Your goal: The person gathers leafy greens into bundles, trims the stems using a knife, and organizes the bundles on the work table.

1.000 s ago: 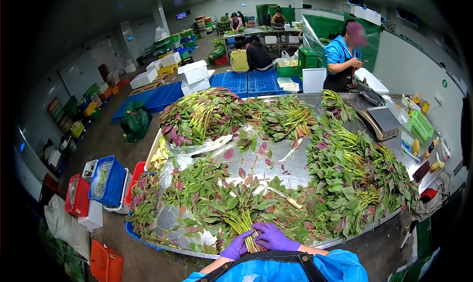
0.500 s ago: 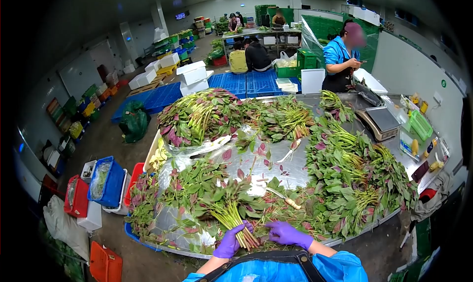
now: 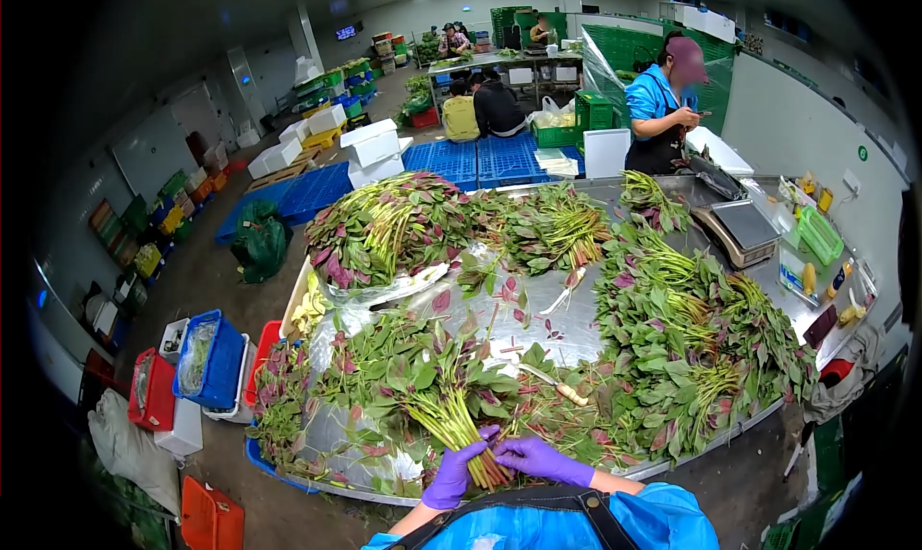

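My left hand [image 3: 455, 473], in a purple glove, is wrapped round the stems of a bunch of red-and-green amaranth [image 3: 447, 411]. The leaves point away from me and the cut stem ends lie towards my body. My right hand [image 3: 547, 459], also gloved in purple, is at the lower stems from the right, its fingers drawn together against them. Its fingertips are partly hidden among the stems. Beyond the bunch, a knife [image 3: 567, 391] with a pale handle lies on loose leaves and trimmings.
The metal table [image 3: 567, 334] bears a large amaranth heap [image 3: 384, 228] at the back left and more bunches [image 3: 691, 348] along the right. A weighing scale [image 3: 744, 228] stands back right, near a person in blue [image 3: 653, 103]. Crates [image 3: 206, 363] stand on the floor at left.
My right hand has moved left from beside the bunch to its lower stems. My left hand keeps its hold; the view has shifted slightly.
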The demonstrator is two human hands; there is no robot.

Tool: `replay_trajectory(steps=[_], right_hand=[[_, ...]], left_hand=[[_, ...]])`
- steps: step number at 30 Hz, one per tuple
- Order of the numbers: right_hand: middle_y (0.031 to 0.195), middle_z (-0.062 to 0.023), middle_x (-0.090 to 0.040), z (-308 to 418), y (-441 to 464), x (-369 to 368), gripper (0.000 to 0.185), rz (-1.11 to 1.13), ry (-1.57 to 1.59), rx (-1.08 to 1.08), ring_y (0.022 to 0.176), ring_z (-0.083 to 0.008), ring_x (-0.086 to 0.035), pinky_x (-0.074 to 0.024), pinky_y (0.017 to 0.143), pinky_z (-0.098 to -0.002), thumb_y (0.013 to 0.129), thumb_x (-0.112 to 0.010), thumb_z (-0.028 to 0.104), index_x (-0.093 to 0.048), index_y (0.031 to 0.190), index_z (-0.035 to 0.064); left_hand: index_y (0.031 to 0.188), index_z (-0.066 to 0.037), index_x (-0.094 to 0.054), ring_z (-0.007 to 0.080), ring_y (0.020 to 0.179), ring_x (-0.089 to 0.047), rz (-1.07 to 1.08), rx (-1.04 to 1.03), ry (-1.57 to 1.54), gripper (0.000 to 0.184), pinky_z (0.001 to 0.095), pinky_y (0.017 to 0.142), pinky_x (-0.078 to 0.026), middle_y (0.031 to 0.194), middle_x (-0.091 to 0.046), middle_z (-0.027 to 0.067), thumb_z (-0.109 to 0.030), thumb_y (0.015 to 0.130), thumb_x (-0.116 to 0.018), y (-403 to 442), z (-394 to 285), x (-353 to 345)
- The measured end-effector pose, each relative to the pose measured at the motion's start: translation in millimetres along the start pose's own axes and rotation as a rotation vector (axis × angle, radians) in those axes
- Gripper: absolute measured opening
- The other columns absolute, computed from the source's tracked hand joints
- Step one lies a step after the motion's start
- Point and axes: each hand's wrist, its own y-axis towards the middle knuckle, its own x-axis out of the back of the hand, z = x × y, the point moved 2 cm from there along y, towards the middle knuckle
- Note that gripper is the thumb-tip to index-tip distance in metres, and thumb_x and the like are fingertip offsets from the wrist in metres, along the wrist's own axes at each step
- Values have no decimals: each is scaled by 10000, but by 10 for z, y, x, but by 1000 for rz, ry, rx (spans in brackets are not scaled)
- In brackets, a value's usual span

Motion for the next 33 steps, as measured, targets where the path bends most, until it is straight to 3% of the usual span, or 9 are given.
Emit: replay_trajectory(steps=[2,13,15,17,20,23,25,30,33], right_hand=[[749,-40,-592,87,-58,9,340,220,-39,-313,647,-106,-562,-452,596,-228,839,-606,278,-544,1076,42],[792,-39,-621,-414,-150,-5,224,461,-41,-163,730,-119,-595,-470,669,-252,824,-606,177,-556,1012,66],[907,-57,-625,-284,-106,105,205,85,-307,-78,838,-144,-609,-480,752,-274,820,-601,158,-573,1003,70],[1064,-95,-582,-86,-44,176,336,42,-196,-279,949,-174,-581,-462,832,-298,806,-622,179,-534,1110,69],[1175,-127,-522,169,48,148,557,-65,-122,-177,1054,-208,-529,-428,894,-320,777,-657,204,-411,1259,71],[1243,-150,-468,242,140,-25,779,40,-30,7,1118,-249,-486,-389,949,-343,737,-692,227,-243,1353,69],[1259,-170,-454,215,138,-117,898,-144,-80,73,1160,-268,-450,-354,980,-359,683,-708,154,-148,1381,85],[990,-204,-594,20,264,85,870,-279,-212,-26,838,-384,-599,-486,698,-433,647,-642,134,-183,1379,229],[927,-184,-616,1,251,347,810,-348,-278,-58,793,-365,-613,-488,666,-420,662,-624,133,-232,1365,227]], left_hand=[[1135,65,-497,239,1052,-532,-7,7,-15,394,347,952,-393,1136,-554,155,-85,778,-570,11,18,43],[1062,57,-524,288,1044,-542,-104,-61,-158,303,376,937,-408,1115,-556,194,-51,781,-562,-11,-175,82],[1026,27,-538,289,1032,-549,-86,-178,8,250,377,926,-418,1116,-556,191,-46,787,-553,-15,-252,22],[1037,15,-535,255,1015,-551,-70,-211,48,259,355,917,-418,1126,-555,175,-36,785,-564,12,-180,46],[1154,7,-487,161,1024,-512,-107,-267,274,406,293,902,-404,1214,-503,124,-33,773,-623,-3,-109,-42],[1222,-1,-428,155,1050,-494,-71,-286,218,487,284,913,-392,1243,-466,101,-46,781,-630,34,-48,-246],[1277,1,-363,150,1058,-480,-43,-322,322,559,281,926,-377,1229,-458,77,-58,790,-630,161,65,-217],[1292,-13,-360,153,1079,-451,-54,-363,335,524,285,937,-354,1223,-456,64,-66,825,-592,358,203,-360],[1252,-2,-393,164,1049,-466,-26,-307,411,473,299,918,-366,1178,-477,74,-99,833,-591,508,287,-509]])
